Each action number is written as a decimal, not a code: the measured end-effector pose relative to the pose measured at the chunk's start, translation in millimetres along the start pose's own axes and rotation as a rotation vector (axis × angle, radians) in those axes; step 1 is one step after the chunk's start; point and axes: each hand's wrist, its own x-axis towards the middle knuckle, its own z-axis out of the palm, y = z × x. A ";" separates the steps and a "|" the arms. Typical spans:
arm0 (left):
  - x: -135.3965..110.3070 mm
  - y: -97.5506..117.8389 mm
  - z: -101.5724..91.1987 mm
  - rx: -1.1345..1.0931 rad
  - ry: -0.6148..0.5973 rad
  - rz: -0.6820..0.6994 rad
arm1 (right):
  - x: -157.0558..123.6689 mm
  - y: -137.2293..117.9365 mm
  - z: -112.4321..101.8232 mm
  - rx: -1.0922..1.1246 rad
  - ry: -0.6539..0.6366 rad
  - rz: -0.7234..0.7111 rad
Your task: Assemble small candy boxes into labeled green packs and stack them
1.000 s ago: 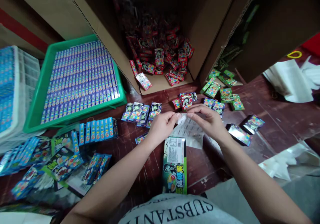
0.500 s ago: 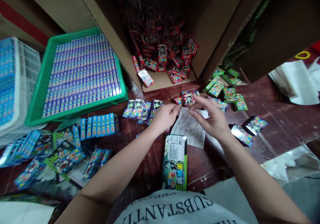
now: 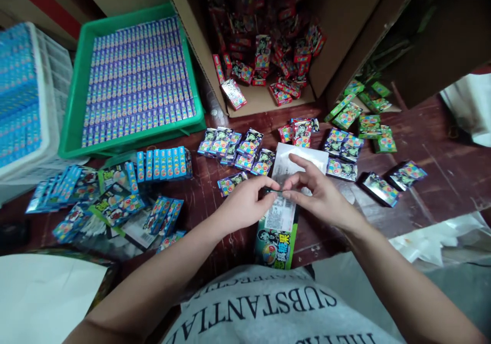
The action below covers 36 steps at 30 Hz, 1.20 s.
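Note:
A flat green-and-black candy packet (image 3: 274, 244) with a white printed label lies in front of me, its lower end near my shirt. My left hand (image 3: 251, 198) pinches a dark strip at the packet's upper edge between thumb and forefinger. Close against it, the thumb and forefinger of my right hand (image 3: 312, 190) pinch the same edge, its other fingers loosely curled. Beyond the hands lies a pale printed sheet (image 3: 299, 155), partly covered by my right fingers. Small purple candy boxes (image 3: 263, 161) lie left of the sheet, and more purple boxes (image 3: 343, 147) lie to its right.
A green tray (image 3: 72, 109) packed with purple boxes stands at the left, beside a white basket (image 3: 42, 78) of blue boxes. Ahead, a cardboard carton (image 3: 337, 42) holds red boxes. Loose green boxes (image 3: 384, 139) lie right; blue packs (image 3: 161, 164) lie left.
Both hands have come down toward me from the pale sheet to the packet's upper edge and moved together. The view has shifted, so the surroundings appear higher in the picture.

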 end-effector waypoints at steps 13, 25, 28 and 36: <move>-20.3 7.6 -9.1 -0.209 -0.031 0.004 | -21.2 -24.0 28.5 -0.705 0.075 -0.309; -56.3 -30.0 -66.1 -0.434 0.092 -0.054 | -80.4 -1.0 13.0 -0.068 0.470 -0.102; -86.5 -37.3 -31.7 -0.588 0.327 -0.152 | -86.1 11.9 40.9 0.049 0.519 -0.031; -85.8 -18.9 12.3 -0.457 0.205 -0.080 | -38.5 -9.0 24.8 -0.099 0.424 -0.203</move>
